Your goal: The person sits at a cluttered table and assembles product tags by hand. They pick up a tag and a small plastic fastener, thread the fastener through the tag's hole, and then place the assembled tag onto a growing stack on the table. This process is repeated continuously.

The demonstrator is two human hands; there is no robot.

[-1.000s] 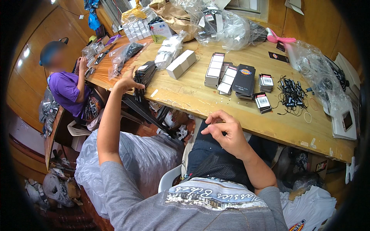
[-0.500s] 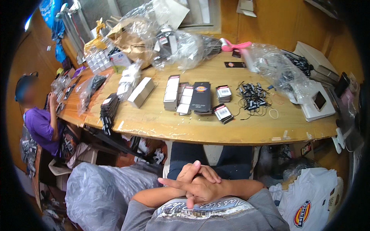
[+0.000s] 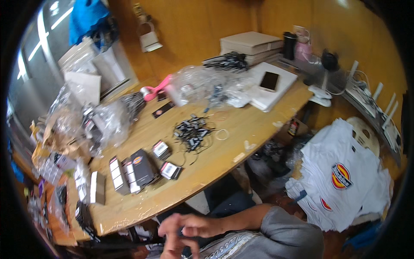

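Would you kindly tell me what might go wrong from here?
The tangled pile of thin black cords might knot further if one is pulled. The dark stack of corded cards stands by the near edge of the yellowish wooden table, so a bump could knock it off. The black-screened phone lies on a flat white stack and might slide if that is nudged.

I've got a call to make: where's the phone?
In the head view, the phone lies upper right of centre on a flat white stack, right of the clear plastic.
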